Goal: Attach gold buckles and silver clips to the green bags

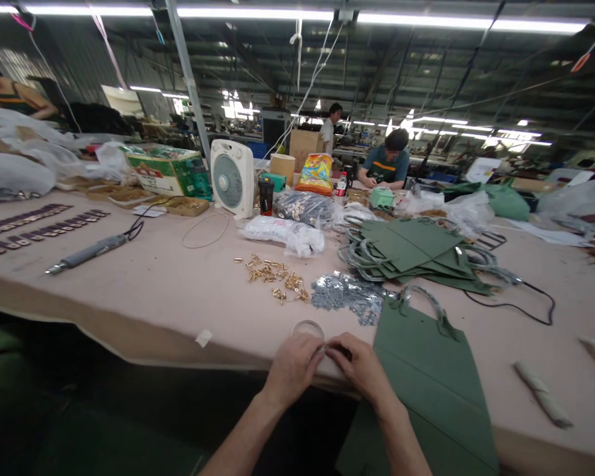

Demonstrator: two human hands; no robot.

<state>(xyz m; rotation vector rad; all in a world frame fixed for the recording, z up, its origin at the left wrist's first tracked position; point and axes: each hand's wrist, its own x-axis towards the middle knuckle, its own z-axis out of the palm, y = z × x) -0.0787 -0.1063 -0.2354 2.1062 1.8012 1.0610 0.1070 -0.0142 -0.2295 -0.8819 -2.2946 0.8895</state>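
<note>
At the table's front edge, my left hand and my right hand meet with fingertips pinched together. Whatever is between them is too small or hidden to make out. A thin greyish ring-shaped piece shows just behind my left fingers; I cannot tell whether they hold it. Beside my right forearm, a green bag panel with a handle lies partly over the table edge. Beyond my hands are a scatter of small gold-coloured metal fittings and a heap of small flat silvery pieces.
A stack of green panels with wrapped handles lies at the right. A grey corded electric screwdriver rests at the left. Further back stand a white fan and plastic-wrapped goods. Across the table, a person bends over work.
</note>
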